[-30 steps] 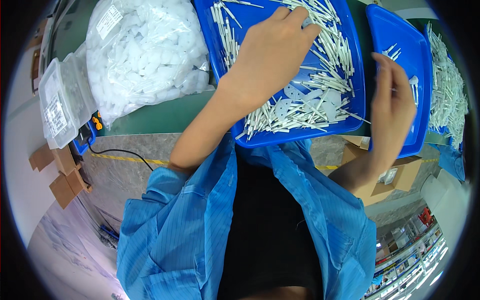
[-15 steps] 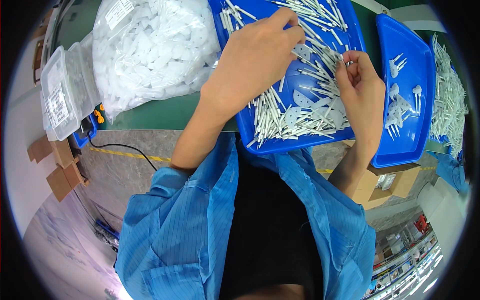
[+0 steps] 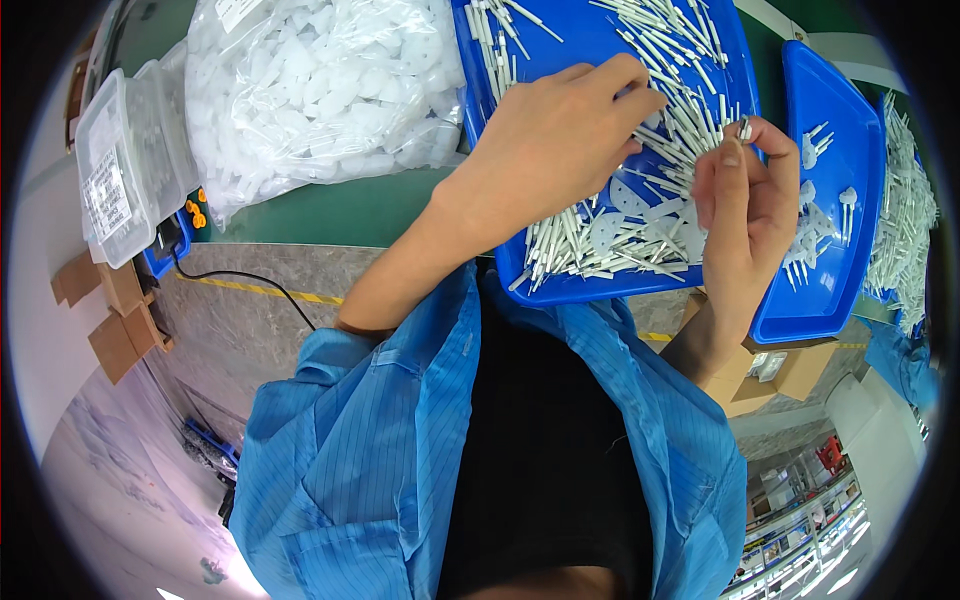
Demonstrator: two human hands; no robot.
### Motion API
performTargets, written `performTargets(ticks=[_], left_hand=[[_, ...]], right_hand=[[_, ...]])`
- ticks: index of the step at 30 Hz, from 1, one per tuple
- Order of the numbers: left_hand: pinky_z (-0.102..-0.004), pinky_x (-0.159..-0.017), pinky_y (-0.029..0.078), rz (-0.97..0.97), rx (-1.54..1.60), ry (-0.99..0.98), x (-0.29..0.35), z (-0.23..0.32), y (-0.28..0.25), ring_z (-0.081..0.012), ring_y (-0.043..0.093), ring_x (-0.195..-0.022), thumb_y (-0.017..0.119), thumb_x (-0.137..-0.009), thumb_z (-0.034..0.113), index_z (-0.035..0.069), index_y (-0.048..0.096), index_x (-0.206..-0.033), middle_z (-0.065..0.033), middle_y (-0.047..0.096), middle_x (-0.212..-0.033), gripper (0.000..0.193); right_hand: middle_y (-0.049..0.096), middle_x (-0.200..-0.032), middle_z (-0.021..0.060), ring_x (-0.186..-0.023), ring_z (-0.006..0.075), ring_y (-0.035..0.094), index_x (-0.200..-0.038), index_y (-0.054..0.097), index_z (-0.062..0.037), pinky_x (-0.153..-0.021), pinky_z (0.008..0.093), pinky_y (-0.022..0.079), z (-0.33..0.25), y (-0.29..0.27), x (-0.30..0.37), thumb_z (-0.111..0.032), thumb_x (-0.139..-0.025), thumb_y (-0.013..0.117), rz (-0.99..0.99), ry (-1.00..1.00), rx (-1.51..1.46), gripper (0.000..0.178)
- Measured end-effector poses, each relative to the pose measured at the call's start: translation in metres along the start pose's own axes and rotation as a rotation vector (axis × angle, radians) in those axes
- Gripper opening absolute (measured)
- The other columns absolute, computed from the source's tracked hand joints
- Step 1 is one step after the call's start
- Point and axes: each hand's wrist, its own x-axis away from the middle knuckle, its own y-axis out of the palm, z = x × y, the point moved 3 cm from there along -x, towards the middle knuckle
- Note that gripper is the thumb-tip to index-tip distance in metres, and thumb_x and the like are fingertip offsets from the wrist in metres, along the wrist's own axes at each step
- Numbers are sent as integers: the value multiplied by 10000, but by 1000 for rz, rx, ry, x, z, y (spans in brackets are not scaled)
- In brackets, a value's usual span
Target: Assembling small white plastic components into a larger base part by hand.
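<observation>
Over the blue tray [image 3: 578,295], my left hand [image 3: 560,140] has its fingers bent and closed. A bit of a white plastic disc [image 3: 652,120] shows at its fingertips, the rest hidden behind them. My right hand [image 3: 745,190] pinches a small, short white stick [image 3: 744,131] between thumb and forefinger, seen nearly end-on. In the tray below lie heaps of thin white sticks [image 3: 560,245] and several flat white discs with small holes [image 3: 606,230].
A second blue tray [image 3: 805,322] at the right holds discs with sticks attached [image 3: 808,235]. Beyond it is a pile of similar pieces [image 3: 905,220]. At the left stand a big clear bag of white discs [image 3: 320,100] and clear plastic boxes [image 3: 108,190]. An open carton [image 3: 800,370] sits below.
The view has shifted, so the trays sit further right. My left hand has moved right with the disc. My right hand has turned and drawn back from the heap, a stick in its pinch.
</observation>
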Motion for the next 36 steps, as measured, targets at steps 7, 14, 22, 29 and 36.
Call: performTargets(ticks=[7, 14, 22, 29, 36], left_hand=[[-289, -740, 589, -149, 224, -227, 3, -6, -18, -215, 730, -885, 727, -883, 88, 92, 712, -1163, -63, 694, -1078, 281], [-292, -780, 623, 175, 964, -402, 17, -3, -36, -210, 710, -1008, 625, -966, -10, -6, 676, -1224, -145, 694, -1156, 263], [-337, -807, 628, 281, 1007, -339, 23, -5, -38, -304, 736, -996, 610, -966, -39, -68, 618, -1222, -257, 686, -1197, 258], [-325, -807, 637, 304, 1079, -361, 24, -5, -36, -265, 743, -964, 657, -930, -60, -89, 625, -1182, -225, 707, -1134, 256], [-284, -749, 639, 360, 1183, -379, 27, -9, -38, -240, 747, -956, 701, -891, -85, -107, 636, -1108, -197, 716, -1066, 227]], right_hand=[[475, -719, -62, -606, -14, 340, -1118, 591, -18, -532, 180, 245, -4, 13, 8, -197, -1063, 528, 14, 127, -8, 198], [706, -832, 58, -620, 37, 545, -1045, 649, -24, -558, 219, 426, -21, 41, 22, -98, -1018, 600, -117, -105, 237, 93], [654, -673, 52, -529, 78, 604, -1006, 654, -27, -495, 225, 443, -23, 53, 19, -43, -935, 712, -65, -294, 384, 94], [631, -633, 45, -520, 77, 602, -966, 654, -22, -490, 222, 438, -25, 52, 24, -40, -911, 741, 6, -307, 336, 104], [641, -634, 58, -524, 97, 630, -957, 659, -24, -489, 231, 449, -27, 53, 23, -45, -905, 747, -43, -296, 427, 105]])
